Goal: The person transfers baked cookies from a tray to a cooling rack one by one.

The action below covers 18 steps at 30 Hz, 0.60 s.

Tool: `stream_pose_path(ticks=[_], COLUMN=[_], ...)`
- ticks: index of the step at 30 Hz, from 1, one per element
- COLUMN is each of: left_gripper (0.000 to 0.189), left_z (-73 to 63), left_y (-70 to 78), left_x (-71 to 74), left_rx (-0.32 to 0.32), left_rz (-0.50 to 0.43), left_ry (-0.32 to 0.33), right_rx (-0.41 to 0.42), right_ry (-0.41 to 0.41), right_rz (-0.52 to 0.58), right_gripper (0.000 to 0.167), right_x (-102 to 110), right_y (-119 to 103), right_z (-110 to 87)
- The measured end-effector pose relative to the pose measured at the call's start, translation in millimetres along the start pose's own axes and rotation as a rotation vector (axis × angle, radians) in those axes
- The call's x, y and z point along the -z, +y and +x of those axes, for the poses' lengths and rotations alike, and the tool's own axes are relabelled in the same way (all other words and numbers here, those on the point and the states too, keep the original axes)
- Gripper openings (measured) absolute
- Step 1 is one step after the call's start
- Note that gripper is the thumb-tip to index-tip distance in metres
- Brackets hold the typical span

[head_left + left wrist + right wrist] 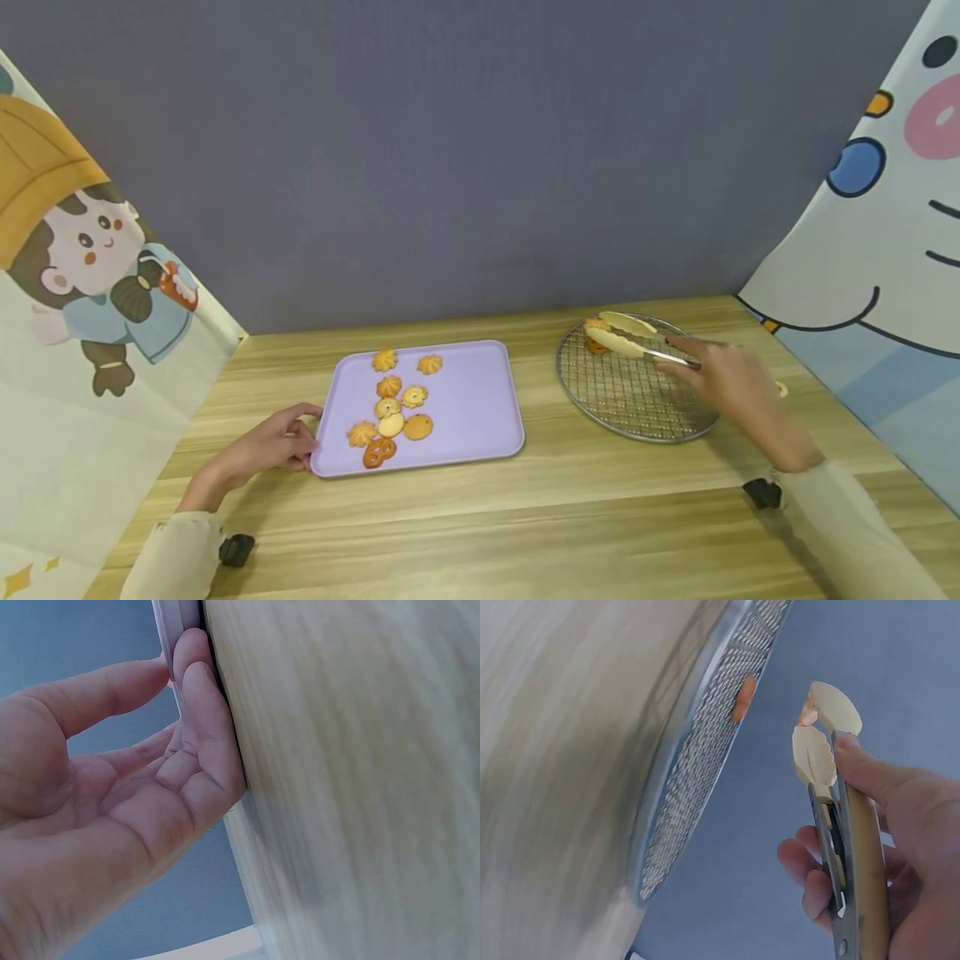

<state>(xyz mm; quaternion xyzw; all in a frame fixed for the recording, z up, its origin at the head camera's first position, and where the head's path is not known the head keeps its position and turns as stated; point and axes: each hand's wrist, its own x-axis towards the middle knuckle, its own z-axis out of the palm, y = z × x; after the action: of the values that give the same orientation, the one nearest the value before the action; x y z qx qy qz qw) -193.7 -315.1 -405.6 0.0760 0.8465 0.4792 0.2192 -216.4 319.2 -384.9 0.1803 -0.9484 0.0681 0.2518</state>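
My left hand (273, 442) is at the left edge of a lilac tray (468, 400), thumb and fingers pinching its rim (178, 626). Several cookies lie on the tray's left half, among them a pretzel (379, 452) and a round cookie (417, 427). My right hand (738, 387) grips a pair of tongs (862, 870) with cream tips. Between those tips is a small golden cookie (808, 714), raised above a round wire rack (630, 400). A brown-orange cookie (744, 697) lies on the rack's mesh, partly hidden by the tongs in the head view.
The wooden table (480, 533) has a grey wall (480, 167) behind it. Printed cartoon panels stand at the left (112, 275) and right (862, 250). A gap of table separates tray and rack. Small black devices sit at both wrists.
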Motion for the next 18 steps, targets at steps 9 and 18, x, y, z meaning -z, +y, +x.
stream_pose_path(ticks=[9, 18], left_gripper=[0.059, 0.059], left_z=[0.6, 0.3], left_y=[-3.9, -1.7], left_x=[1.6, -0.3], left_rx=[-0.005, 0.013], left_rz=[-0.009, 0.002], left_ry=[-0.003, 0.012], right_rx=[-0.061, -0.087], right_ry=[-0.02, -0.033], right_rz=[-0.006, -0.025], right_gripper=[0.047, 0.049], right_x=[-1.1, -5.8], right_y=[17.4, 30.1], right_z=[-1.8, -8.9])
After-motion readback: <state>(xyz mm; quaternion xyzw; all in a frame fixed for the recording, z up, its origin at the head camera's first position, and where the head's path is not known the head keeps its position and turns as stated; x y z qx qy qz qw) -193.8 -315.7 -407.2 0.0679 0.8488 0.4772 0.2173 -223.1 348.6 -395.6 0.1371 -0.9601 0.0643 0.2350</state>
